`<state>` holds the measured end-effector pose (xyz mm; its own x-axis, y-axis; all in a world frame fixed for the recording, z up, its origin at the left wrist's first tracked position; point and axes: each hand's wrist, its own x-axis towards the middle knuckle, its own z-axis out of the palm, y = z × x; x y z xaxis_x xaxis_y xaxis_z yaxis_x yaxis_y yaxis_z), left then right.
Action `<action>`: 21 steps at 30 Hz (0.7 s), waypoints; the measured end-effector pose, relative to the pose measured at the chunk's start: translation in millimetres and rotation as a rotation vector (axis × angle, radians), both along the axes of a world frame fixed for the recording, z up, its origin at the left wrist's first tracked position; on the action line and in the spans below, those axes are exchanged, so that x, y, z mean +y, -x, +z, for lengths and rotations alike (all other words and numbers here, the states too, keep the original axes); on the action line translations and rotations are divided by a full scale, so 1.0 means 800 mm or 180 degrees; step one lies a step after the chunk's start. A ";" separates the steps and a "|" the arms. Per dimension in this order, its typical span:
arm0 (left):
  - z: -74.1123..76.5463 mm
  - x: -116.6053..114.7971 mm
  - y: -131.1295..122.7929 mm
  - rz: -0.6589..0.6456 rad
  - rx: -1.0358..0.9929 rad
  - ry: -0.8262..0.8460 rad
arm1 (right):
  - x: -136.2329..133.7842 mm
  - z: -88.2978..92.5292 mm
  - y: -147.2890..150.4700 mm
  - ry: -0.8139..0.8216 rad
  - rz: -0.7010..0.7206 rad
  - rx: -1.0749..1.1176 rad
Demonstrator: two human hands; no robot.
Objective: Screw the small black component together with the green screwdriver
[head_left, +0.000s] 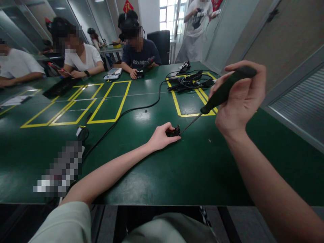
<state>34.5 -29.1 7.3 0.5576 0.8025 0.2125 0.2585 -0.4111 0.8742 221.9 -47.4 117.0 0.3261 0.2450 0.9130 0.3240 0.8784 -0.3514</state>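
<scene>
Low over the green table, my left hand (pixel 163 136) pinches a small black part (pixel 176 131) with a short round post sticking up. What kind of part it is I cannot make out, as my fingers cover some of it. My right hand (pixel 240 96) is wrapped round the dark handle of a screwdriver (pixel 222 88), held at a slant. Its thin shaft runs down and left, and the tip meets or lies very close to the black part.
Yellow tape (pixel 105 121) outlines boxes on the green table (pixel 152 172). A heap of black brackets and cables (pixel 189 81) lies at the back right. One black cable (pixel 131 109) runs across to a blurred-out object (pixel 60 168) at left. Several people sit or stand beyond the table.
</scene>
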 end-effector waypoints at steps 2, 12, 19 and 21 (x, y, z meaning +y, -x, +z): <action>-0.001 0.001 0.000 0.0015 -0.0007 0.0001 | 0.004 0.001 0.002 -0.0153 -0.0111 -0.0234; -0.005 0.002 0.000 0.0023 -0.0052 0.0083 | 0.001 0.015 -0.003 -0.0125 -0.0232 -0.0404; -0.008 0.003 -0.001 0.0057 -0.0120 0.0059 | 0.002 0.021 -0.002 0.0020 0.0248 -0.0685; -0.008 0.003 -0.001 0.0075 -0.0139 0.0078 | 0.001 0.022 0.000 0.0029 0.0223 -0.0606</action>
<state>35.2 -26.5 0.9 0.5292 0.8204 0.2164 0.2292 -0.3838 0.8945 222.1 -46.6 134.4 0.1297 0.2695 0.9542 0.3236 0.8982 -0.2976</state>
